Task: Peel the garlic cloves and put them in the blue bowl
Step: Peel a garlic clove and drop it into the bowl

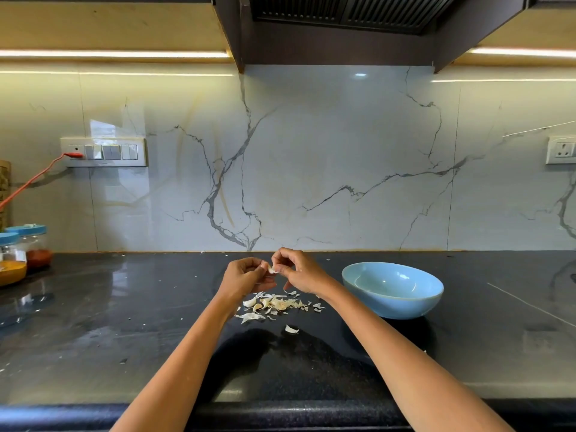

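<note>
Both hands' fingertips [282, 269] pinch one garlic clove [272, 270] between them.

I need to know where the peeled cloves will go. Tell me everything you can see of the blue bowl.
The blue bowl is round, wide and pale blue, glossy like glazed ceramic, with a thin rim and highlights inside. It stands upright on the dark countertop, to the right of the peel pile and apart from it. No hand touches it. Nothing shows in the visible part of its inside.

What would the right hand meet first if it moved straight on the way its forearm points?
Most likely the left hand: the right hand points up-left, and both already pinch the same garlic clove.
</note>
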